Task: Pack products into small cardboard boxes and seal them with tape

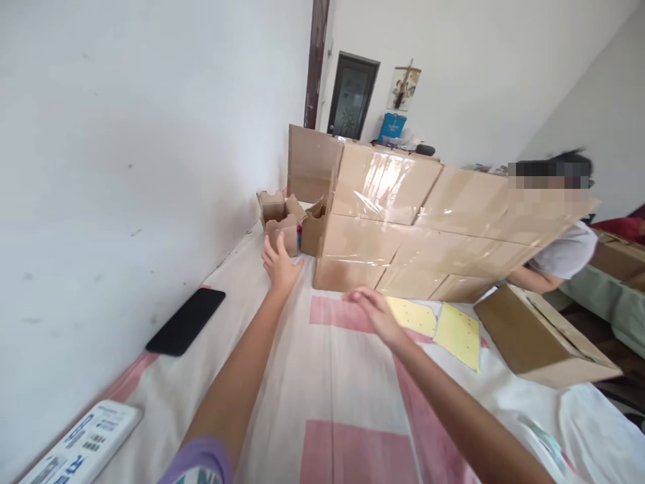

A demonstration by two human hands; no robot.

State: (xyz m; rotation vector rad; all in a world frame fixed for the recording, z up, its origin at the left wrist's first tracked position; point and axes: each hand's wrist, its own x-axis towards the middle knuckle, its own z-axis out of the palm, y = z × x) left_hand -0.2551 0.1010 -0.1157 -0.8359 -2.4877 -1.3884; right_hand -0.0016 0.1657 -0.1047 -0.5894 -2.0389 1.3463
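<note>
My left hand [281, 269] reaches forward with its fingers spread, right at the near side of a small open-topped cardboard box [282, 233]. Whether the fingertips touch the box is hard to tell. Just right of it stands a second small cardboard box [313, 232], partly hidden. My right hand [371, 309] hovers over the cloth in front of a wall of taped cardboard [373, 242]. Its fingers are loosely bent and slightly blurred, with nothing visible in them. Two yellow cards with small dots, a left card [412, 316] and a right card [457, 336], lie near this hand.
Along the white wall lie a black phone [186, 323] and a white printed box [83, 444]. A larger cardboard box [544, 336] stands at the right, beside another person [567, 249] behind the cardboard. A pink-and-white cloth [363, 383] covers the surface.
</note>
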